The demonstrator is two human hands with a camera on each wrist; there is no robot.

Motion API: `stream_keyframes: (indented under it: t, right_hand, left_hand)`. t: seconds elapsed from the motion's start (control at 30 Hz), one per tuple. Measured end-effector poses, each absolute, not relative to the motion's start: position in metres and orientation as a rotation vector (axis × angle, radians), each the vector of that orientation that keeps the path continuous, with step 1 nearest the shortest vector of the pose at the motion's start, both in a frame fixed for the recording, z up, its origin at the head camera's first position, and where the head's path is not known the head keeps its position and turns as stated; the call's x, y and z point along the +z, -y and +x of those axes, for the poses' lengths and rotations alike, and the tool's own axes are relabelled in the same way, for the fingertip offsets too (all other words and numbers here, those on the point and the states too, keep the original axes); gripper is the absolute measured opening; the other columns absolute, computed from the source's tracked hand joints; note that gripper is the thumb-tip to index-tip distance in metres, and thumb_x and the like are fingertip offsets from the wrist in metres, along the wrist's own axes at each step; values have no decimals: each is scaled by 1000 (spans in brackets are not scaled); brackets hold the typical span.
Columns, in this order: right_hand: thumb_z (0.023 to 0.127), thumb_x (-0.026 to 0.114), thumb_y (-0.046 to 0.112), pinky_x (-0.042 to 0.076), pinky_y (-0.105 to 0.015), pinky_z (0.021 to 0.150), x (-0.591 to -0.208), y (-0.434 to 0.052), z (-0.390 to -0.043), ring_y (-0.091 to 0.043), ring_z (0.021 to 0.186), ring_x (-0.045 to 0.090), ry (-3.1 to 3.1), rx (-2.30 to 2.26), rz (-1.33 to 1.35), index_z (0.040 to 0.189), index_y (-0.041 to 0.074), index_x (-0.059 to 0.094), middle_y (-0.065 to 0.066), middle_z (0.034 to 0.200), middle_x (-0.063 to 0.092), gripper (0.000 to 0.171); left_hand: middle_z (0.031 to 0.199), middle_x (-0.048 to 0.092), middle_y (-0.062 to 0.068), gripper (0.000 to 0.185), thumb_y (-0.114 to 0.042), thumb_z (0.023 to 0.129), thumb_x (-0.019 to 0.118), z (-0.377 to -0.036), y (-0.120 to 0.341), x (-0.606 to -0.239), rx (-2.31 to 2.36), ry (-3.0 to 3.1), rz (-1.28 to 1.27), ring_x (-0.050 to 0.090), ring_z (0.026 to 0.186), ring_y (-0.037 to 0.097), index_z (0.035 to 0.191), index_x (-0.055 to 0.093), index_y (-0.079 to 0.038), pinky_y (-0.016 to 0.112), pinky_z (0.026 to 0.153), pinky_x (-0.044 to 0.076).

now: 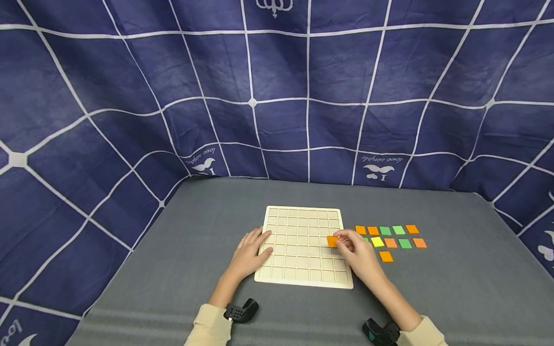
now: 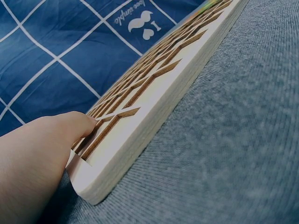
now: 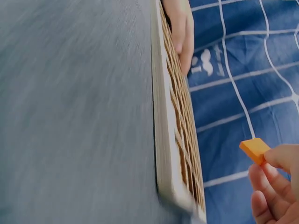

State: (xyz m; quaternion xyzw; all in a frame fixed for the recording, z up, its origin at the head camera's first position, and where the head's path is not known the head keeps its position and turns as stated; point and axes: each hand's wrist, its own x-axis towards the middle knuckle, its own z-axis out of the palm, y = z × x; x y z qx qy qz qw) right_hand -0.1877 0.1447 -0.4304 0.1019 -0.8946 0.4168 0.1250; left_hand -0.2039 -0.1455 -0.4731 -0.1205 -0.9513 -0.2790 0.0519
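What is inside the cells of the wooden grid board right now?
The wooden grid board shows only bare cells. The right hand holds an orange tile above its right edge; cells under both hands are covered.

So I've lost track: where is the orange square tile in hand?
In the head view, the orange square tile is pinched by the right hand over the wooden grid board's right edge.

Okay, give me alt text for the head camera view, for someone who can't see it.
A person's right hand pinches an orange tile over the right side of a pale wooden grid board on a grey table, while the left hand rests on the board's left edge. Loose orange, green and yellow tiles lie to the right.
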Motion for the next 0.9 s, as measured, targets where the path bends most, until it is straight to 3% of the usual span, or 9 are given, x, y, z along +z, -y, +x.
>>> stream_keyframes:
  t: [0.47, 0.77, 0.9]
  right_hand:
    - [91, 53, 22, 40, -10, 54, -439, -230, -161, 15, 67, 46, 2537, 1052, -16, 105, 11, 61, -1, 89, 58, 20]
    - [88, 56, 20, 37, -3, 56, -454, -261, -162, 21, 68, 43, 2434, 1117, -193, 105, 8, 61, 25, 83, 42, 21]
    - [88, 56, 17, 37, -2, 57, -461, -264, -166, 21, 68, 40, 2451, 1064, -195, 105, 7, 61, 15, 86, 46, 20]
  left_hand:
    - [145, 35, 11, 52, -42, 88, 49, -204, 146, -471, -852, 2901, -367, 27, 136, 29, 134, 44, -19, 48, 113, 17]
    - [145, 35, 10, 52, -43, 89, 48, -204, 145, -472, -841, 2913, -360, 27, 136, 29, 135, 44, -19, 49, 113, 18]
    - [145, 35, 10, 52, -43, 88, 48, -204, 145, -470, -848, 2909, -355, 27, 136, 28, 135, 44, -19, 48, 113, 17]
